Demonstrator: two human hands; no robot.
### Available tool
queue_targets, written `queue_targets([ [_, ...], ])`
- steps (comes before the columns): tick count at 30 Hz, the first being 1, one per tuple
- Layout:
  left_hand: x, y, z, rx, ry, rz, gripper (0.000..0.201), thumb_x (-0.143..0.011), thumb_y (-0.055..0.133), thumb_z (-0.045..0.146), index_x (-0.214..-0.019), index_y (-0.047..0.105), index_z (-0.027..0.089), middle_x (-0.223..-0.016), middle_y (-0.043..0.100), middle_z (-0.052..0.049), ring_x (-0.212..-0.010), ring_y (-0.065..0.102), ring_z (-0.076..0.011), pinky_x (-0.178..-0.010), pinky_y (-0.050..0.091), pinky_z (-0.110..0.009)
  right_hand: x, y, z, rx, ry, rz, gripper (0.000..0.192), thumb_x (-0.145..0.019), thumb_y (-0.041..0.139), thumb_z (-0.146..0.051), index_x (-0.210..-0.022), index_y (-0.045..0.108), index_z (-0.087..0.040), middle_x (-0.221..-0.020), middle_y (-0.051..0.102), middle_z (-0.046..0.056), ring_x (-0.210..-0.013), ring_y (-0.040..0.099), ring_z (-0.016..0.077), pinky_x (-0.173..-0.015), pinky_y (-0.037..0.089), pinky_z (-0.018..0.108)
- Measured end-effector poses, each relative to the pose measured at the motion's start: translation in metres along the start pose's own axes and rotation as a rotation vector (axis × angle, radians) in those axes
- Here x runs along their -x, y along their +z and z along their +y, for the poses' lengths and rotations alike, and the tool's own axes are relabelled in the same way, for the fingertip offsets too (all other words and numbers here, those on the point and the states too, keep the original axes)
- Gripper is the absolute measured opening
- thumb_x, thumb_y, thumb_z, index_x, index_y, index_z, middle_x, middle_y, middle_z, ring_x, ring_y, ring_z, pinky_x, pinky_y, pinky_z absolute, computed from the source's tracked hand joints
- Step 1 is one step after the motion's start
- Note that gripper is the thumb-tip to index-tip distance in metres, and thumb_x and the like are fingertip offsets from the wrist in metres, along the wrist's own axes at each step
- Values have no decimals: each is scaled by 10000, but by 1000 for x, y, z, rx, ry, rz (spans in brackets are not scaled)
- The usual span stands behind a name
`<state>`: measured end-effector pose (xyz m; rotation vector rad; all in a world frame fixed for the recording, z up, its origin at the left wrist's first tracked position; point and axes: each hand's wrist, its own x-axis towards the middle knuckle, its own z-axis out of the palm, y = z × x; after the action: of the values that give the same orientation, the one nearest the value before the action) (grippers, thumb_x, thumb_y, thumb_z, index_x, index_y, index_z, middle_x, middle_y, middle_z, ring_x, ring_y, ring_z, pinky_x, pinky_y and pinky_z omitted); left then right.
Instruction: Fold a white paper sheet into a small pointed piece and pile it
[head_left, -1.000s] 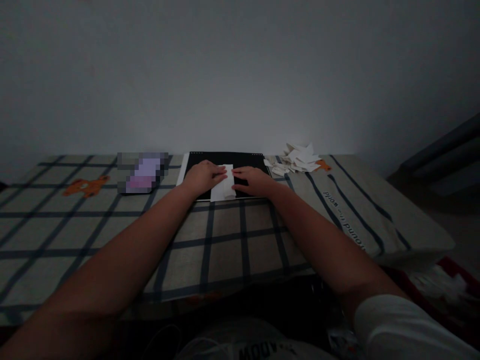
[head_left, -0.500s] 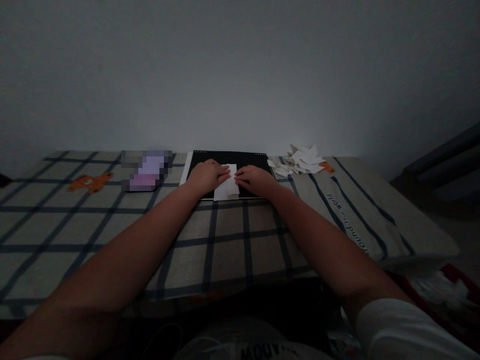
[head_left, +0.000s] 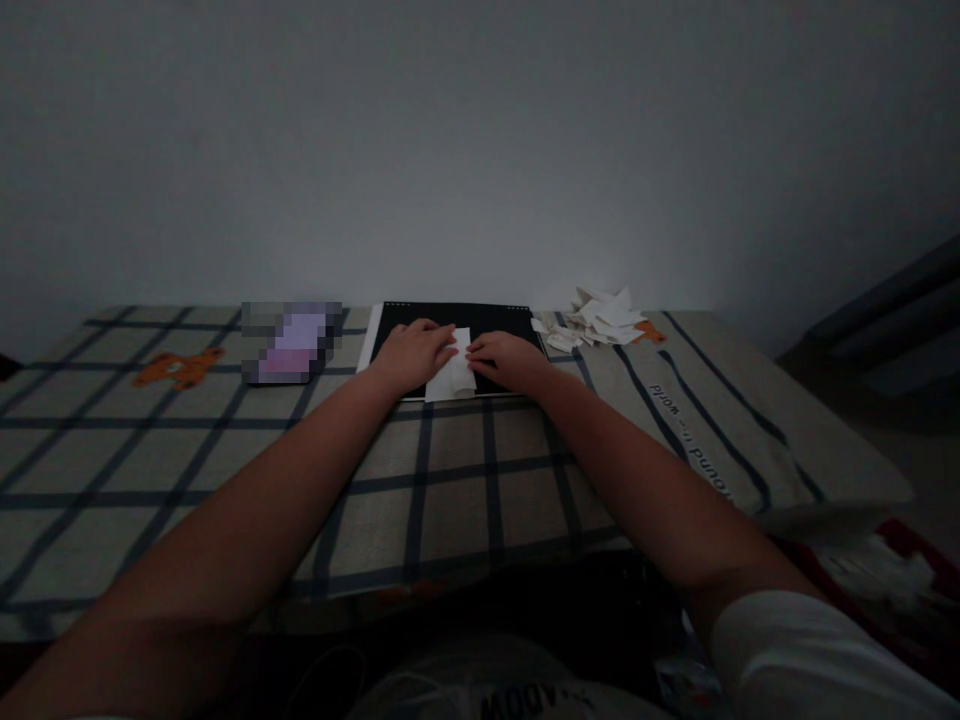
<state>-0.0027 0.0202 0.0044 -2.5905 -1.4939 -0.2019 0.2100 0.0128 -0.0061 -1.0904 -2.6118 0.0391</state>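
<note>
Rests the left hand [head_left: 411, 357] on the white paper [head_left: 447, 382] and meets its right edge with the bent right hand [head_left: 508, 362]; cannot tell whether pinching with either. Has it between both, running lengthwise near to far, on the black pad [head_left: 491, 319].

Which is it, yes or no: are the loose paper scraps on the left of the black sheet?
No, the paper scraps lie by the right edge of the black sheet.
</note>
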Motion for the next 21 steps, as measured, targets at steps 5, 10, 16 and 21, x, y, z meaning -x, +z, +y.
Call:
queue_targets([
  [5,3,2,-1,-10,28,87,485,-1043,386,397,-1415,589,162,-1389,635,-149,-1339,508,-306,-1014,435,-468,1,-1,0,2,-5,-5,293,-992,562,-266,-1159,768,-141,-1252,719,127,-1153,640,247,-1005,492,379],
  [10,6,1,2,11,158,194,394,-1029,423,377,-1143,759,203,-1348,687,-70,-1287,552,-294,-1013,451,-462,1,-2,3,57,-15,10,292,-985,581,-284,-1175,763,-157,-1268,718,121,-1199,620,260,-1024,487,404],
  [16,1,8,-1,77,160,149,414,-1030,424,396,-1170,756,193,-1240,742,-73,-1156,653,-253,-1005,492,-381,-1,4,12,67,10,47,314,-999,555,-294,-1224,743,-181,-1323,695,109,-1292,564,266,-1085,456,440],
  [21,0,14,-10,119,157,146,417,-1020,428,414,-1178,754,207,-1254,738,-69,-1157,670,-252,-1011,507,-385,-2,9,17,18,18,99,312,-1000,556,-274,-1228,743,-171,-1321,699,105,-1267,582,257,-1083,461,434],
])
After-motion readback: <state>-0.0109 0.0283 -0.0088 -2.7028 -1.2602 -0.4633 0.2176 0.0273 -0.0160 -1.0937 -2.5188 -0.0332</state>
